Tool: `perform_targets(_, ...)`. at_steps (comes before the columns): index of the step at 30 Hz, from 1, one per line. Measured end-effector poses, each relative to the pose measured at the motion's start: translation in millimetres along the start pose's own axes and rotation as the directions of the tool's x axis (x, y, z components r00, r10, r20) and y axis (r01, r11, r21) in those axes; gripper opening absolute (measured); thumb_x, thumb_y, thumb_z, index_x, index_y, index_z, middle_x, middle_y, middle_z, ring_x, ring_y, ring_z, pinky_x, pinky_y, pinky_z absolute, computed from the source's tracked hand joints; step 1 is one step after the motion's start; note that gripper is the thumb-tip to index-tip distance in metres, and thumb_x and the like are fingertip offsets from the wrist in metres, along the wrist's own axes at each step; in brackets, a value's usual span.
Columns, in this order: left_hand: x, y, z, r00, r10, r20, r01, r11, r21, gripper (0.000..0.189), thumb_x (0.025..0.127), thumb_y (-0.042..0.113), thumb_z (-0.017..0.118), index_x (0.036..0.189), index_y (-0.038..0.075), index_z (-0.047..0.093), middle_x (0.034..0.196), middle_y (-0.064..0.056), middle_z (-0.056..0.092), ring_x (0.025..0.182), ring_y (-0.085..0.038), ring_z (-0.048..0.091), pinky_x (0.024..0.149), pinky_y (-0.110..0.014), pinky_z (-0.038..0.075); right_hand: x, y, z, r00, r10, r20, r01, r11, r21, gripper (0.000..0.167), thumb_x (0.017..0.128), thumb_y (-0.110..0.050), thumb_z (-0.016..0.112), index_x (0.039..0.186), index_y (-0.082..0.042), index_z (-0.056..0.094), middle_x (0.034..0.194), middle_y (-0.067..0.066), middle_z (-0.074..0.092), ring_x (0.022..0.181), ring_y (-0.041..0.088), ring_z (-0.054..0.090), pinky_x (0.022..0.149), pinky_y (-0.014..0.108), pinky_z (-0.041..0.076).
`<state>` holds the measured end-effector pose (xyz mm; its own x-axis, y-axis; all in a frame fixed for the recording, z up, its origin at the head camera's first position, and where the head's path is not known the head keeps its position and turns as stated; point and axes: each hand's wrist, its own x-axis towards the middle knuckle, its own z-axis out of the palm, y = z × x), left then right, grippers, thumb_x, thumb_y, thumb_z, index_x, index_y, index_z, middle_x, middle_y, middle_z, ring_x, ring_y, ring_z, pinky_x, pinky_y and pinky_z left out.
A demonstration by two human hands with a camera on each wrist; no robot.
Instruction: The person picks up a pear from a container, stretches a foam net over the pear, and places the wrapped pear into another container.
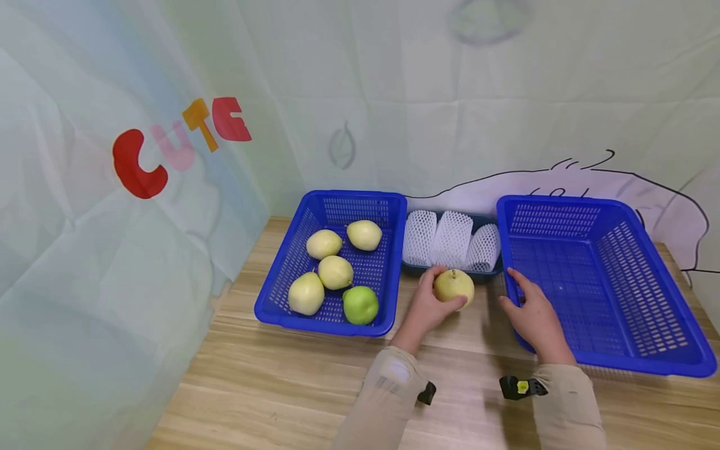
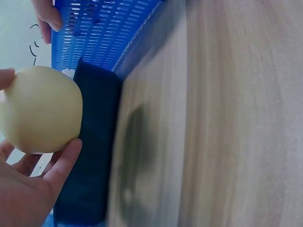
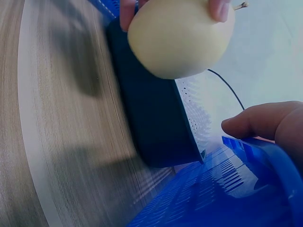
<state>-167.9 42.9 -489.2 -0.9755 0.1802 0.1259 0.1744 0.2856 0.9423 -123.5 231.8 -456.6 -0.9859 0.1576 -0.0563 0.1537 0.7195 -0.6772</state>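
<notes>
My left hand [image 1: 430, 306] holds a round, pale yellow pear [image 1: 453, 289] with its stem up, fingers and thumb around its sides. In the left wrist view, this pear [image 2: 42, 111] is raised in front of a dark teal tray [image 2: 92, 142]. White foam net sleeves [image 1: 452, 237] lie in that tray, behind the pear. My right hand [image 1: 537, 322] is at the left rim of the right blue basket [image 1: 652, 365], thumb and fingers apart. Whether it touches the rim, I cannot tell. The right wrist view shows one digit [image 3: 258, 120] just above the rim.
On the left stands another blue basket [image 1: 332, 326] with several pale yellow pears [image 1: 335, 272] and one green fruit [image 1: 360, 305]. The wooden table [image 1: 270, 387] runs in front of both baskets. A printed cloth [image 1: 365, 94] hangs behind and to the left.
</notes>
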Motion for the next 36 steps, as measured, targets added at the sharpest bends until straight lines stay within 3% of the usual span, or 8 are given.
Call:
perform_targets(18,-1.1,-20.1,9.6,0.999,-0.052,-0.007,0.052,0.998,0.025,0.061,0.066,0.013,0.081,0.119,0.005,0.052,0.115,-0.007,0.054,0.106,-0.019,0.05,0.088,-0.027,0.041,-0.3,-1,0,1.0,0.022,0.019,-0.022,1.0,-0.01,0.063,0.09,-0.022,0.055,0.145,-0.009,0.027,0.134,0.03,0.036,0.112,0.045,0.043,0.087,0.059,0.036)
perform_targets(28,0.8,-25.6,12.4,0.996,-0.088,-0.002,0.088,0.995,0.041,0.062,0.067,0.015,0.082,0.12,0.007,0.051,0.117,-0.007,0.053,0.108,-0.021,0.049,0.09,-0.029,0.041,-0.8,1,1,1.0,0.013,0.004,-0.013,1.0,0.0,0.062,0.09,-0.022,0.054,0.144,-0.008,0.029,0.132,0.03,0.037,0.111,0.044,0.044,0.086,0.058,0.037)
perform_targets(36,1.1,-28.6,13.9,0.996,-0.083,0.006,0.083,0.995,0.055,0.064,0.067,0.015,0.082,0.121,0.007,0.05,0.118,-0.008,0.053,0.11,-0.021,0.049,0.091,-0.029,0.04,-0.5,1,0,1.0,0.002,-0.006,-0.002,1.0,0.001,0.062,0.089,-0.021,0.054,0.144,-0.007,0.03,0.133,0.03,0.037,0.11,0.044,0.044,0.086,0.059,0.037)
